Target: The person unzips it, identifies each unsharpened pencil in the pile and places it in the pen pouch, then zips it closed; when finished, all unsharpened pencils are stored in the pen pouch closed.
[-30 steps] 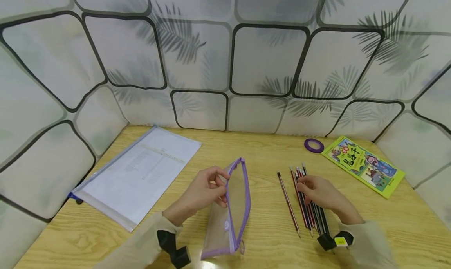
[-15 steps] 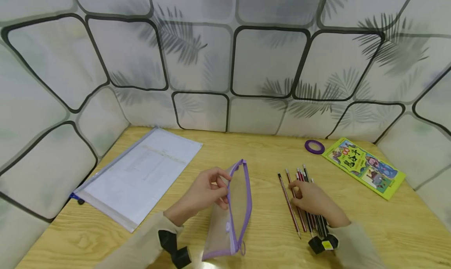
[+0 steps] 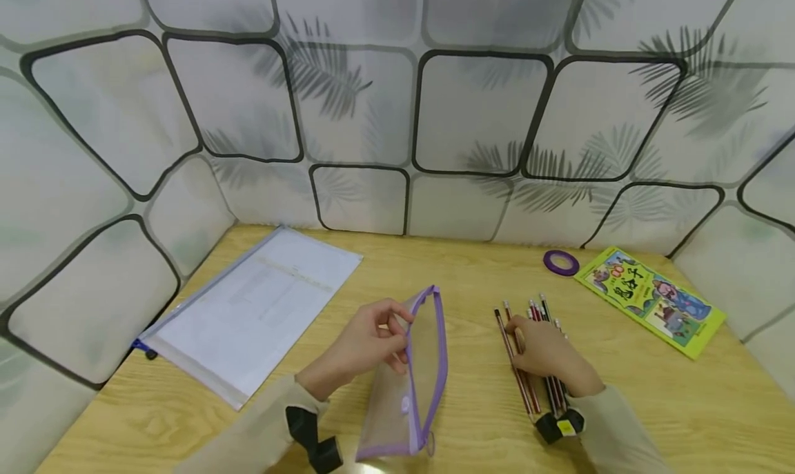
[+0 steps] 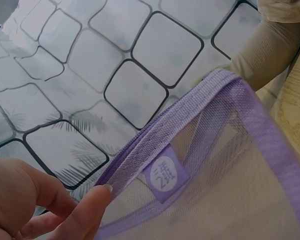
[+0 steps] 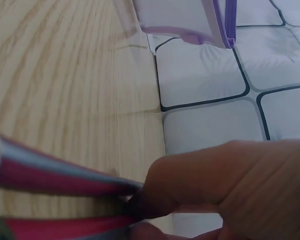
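Observation:
My left hand [image 3: 373, 339] pinches the zipped edge of a mesh pencil case [image 3: 386, 415] with purple trim, holding its mouth open and upright on the table. In the left wrist view, thumb and finger sit at the case's purple zip tape [image 4: 172, 122], beside a small round label [image 4: 164, 174]. My right hand [image 3: 549, 350] is over the pencils at right, its fingertips pinching at the two leftmost dark red pencils [image 3: 506, 350]. The right wrist view shows the fingertips at the ends of two striped pencils [image 5: 60, 175]. More pencils [image 3: 544, 308] lie partly hidden under that hand.
A clear document folder [image 3: 261, 308] with papers lies at left. Toward the back right are a purple tape roll [image 3: 561, 263] and a yellow-green picture book [image 3: 652, 301]. Patterned panels [image 3: 354, 129] wall the wooden table [image 3: 472, 384] at the back and sides.
My right hand has moved left from the pencil bundle, and one pencil has shifted left with it, beside the leftmost one. The left hand keeps its grip on the pencil case.

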Demonstrator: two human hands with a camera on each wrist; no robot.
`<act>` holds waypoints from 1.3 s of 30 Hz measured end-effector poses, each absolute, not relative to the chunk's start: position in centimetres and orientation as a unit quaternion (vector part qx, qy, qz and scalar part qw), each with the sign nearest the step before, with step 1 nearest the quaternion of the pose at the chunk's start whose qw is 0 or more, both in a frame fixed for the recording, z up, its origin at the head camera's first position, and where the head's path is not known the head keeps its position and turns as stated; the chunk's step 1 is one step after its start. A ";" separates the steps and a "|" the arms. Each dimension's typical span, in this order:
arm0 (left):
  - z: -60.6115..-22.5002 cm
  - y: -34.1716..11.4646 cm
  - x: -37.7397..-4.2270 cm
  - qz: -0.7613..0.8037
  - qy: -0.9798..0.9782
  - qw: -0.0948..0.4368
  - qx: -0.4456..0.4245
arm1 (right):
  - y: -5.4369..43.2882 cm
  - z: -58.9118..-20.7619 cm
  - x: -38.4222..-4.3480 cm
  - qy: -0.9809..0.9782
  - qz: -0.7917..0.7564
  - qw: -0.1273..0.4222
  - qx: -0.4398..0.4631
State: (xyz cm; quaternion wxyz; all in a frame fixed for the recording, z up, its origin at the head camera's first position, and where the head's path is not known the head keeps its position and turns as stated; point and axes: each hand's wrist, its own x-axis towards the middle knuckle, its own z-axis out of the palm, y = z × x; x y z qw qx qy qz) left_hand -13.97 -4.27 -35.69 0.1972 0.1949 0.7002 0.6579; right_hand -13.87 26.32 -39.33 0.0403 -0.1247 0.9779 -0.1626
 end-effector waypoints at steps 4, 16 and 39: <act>-35.7 -4.1 -14.1 0.657 0.700 0.197 0.196 | 26.6 -39.4 -13.9 0.979 -0.162 0.033 -0.116; -35.8 -4.1 -14.2 0.656 0.701 0.197 0.197 | 26.9 -38.0 -14.1 0.957 -0.251 0.021 -0.144; -35.6 -4.2 -14.1 0.655 0.707 0.188 0.190 | 25.9 -36.5 -14.0 0.823 -0.501 0.115 -0.242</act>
